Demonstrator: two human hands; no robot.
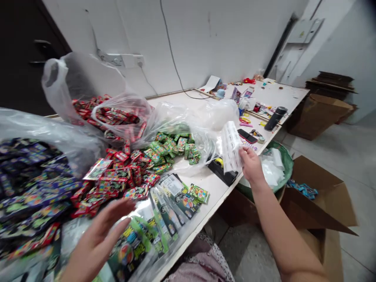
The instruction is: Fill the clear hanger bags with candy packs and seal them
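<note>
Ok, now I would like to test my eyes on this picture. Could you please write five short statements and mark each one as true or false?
1. The right hand holds a white sheet. True.

2. The left hand grips a dark phone. False: no object shows in the left hand, and the dark phone lies on the table.

3. The pile of green packets lies to the right of the red packets. True.

4. The purple packets are at the far right. False: the purple packets are on the left side.

5. An open cardboard box is to the right of the table. True.
</note>
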